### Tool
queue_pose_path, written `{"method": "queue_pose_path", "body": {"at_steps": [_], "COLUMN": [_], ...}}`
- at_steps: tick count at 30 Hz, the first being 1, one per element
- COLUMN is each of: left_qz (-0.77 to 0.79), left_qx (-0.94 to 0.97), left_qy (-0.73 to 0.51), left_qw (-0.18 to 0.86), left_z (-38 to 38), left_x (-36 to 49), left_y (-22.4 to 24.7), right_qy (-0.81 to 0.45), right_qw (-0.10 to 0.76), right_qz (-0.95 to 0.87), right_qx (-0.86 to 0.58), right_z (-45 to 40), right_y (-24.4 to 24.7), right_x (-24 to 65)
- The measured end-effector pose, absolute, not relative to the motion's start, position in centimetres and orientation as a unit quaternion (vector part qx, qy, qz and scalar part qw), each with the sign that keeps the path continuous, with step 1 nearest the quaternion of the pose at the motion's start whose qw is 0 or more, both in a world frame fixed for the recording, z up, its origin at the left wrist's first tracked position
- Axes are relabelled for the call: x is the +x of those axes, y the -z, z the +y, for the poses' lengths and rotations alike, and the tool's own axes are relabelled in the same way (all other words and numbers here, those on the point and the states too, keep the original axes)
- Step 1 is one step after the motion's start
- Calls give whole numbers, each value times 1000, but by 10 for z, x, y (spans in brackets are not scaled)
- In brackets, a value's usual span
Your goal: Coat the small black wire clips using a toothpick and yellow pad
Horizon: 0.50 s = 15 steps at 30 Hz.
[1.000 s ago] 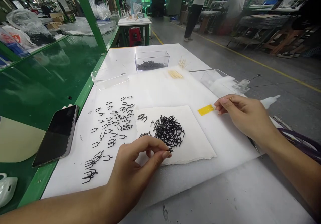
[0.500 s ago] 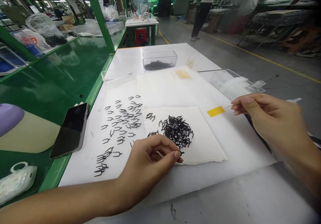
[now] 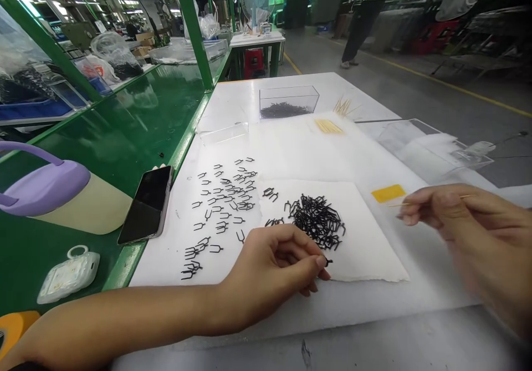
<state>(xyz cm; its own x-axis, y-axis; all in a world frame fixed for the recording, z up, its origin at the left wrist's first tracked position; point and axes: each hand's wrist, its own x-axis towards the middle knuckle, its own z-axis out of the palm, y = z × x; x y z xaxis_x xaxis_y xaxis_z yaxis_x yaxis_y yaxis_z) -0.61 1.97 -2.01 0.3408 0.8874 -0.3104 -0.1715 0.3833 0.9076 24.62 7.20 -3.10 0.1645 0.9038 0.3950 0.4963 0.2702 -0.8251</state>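
Black forked piece (image 3: 329, 262) in left hand (image 3: 276, 277), toothpick (image 3: 397, 204) in right hand (image 3: 465, 232)

The left grip is clamped on the black forked piece between thumb and forefinger, over a white sheet (image 3: 369, 260). At twelve o'clock from those fingertips lies a dark heap (image 3: 318, 224) of similar pieces. The right grip pinches the toothpick, its tip aimed at nine o'clock, near a yellow patch (image 3: 388, 193). Loose forked pieces (image 3: 246, 206) spread across the table (image 3: 233, 99) at eleven o'clock from the left hand.

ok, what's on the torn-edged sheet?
Heap of black forked pieces, others left of it. The left hand covers the near-left of the sheet; anything there is hidden.
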Motion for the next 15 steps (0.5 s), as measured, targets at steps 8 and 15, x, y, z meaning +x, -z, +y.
{"method": "queue_pose_path", "body": {"at_steps": [8, 15], "left_qz": [455, 460], "left_qx": [412, 416], "left_qy": [-358, -341], "left_qw": [703, 707], "left_z": [22, 21], "left_x": [-6, -5], "left_y": [18, 17], "right_qy": [-389, -417], "right_qw": [474, 442], "right_qz": [-638, -668], "right_qx": [-466, -430], "right_z": [40, 33], "right_y": [30, 29], "right_x": [210, 205]}}
